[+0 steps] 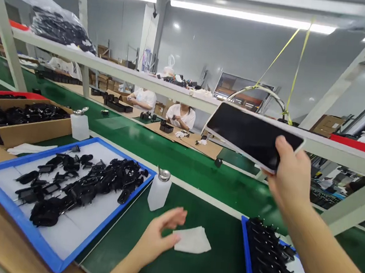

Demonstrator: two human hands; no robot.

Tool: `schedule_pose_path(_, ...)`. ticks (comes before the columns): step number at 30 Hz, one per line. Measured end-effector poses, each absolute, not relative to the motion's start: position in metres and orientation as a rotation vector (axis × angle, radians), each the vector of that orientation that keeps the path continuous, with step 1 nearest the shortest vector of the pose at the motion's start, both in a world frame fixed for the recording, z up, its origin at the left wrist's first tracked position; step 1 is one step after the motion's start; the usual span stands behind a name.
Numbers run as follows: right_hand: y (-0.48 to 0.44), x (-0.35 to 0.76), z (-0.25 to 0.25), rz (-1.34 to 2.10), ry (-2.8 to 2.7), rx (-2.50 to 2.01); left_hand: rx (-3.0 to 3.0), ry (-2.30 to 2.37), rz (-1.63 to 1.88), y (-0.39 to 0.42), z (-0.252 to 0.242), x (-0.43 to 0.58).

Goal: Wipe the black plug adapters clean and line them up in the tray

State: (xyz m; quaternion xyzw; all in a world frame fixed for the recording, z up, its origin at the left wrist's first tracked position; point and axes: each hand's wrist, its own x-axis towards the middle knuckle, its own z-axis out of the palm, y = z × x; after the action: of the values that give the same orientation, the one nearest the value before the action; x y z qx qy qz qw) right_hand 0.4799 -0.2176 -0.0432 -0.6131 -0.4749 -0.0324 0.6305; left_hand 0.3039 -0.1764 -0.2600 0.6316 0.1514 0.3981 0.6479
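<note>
My right hand (pixel 291 174) is raised at the right and grips one end of a flat, dark-faced device with a white edge (pixel 244 132), like a phone or tablet. The device is tilted, level with the shelf beam. Low at the centre, my left hand (pixel 160 236) has its fingers apart and holds nothing. Its thumb is beside a folded white cloth (pixel 193 240) on the green work surface (pixel 214 272). Just behind that hand stands a white pump bottle (pixel 159 190) with a metal top.
Left, a blue-rimmed tray (pixel 61 265) holds loose black plug-like parts; another blue tray (pixel 247 260) at right holds rows of them. A second bottle (pixel 79 125) and a cardboard box (pixel 36 127) stand at left. A shelf beam (pixel 126 76) crosses ahead. People sit beyond the green belt (pixel 179 162).
</note>
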Motion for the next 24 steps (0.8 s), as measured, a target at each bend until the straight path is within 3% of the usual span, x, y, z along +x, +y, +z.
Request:
schedule_pose_path(3,-0.254,0.439,-0.11,0.554,-0.757,-1.346,1.08,-0.107,1.017,-0.177,-0.211,0.327)
schedule_pose_path(6,-0.275,0.411,-0.157,1.034,-0.692,-1.264,0.783,-0.242,1.171,-0.186,-0.186,0.336)
schedule_pose_path(11,-0.283,0.416,-0.179,1.566,-1.149,-1.036,0.624,-0.178,1.048,-0.197,-0.184,0.315)
schedule_pose_path(24,-0.278,0.403,-0.183,1.737,-1.253,-1.137,0.521,-0.173,0.712,-0.19,-0.199,0.297)
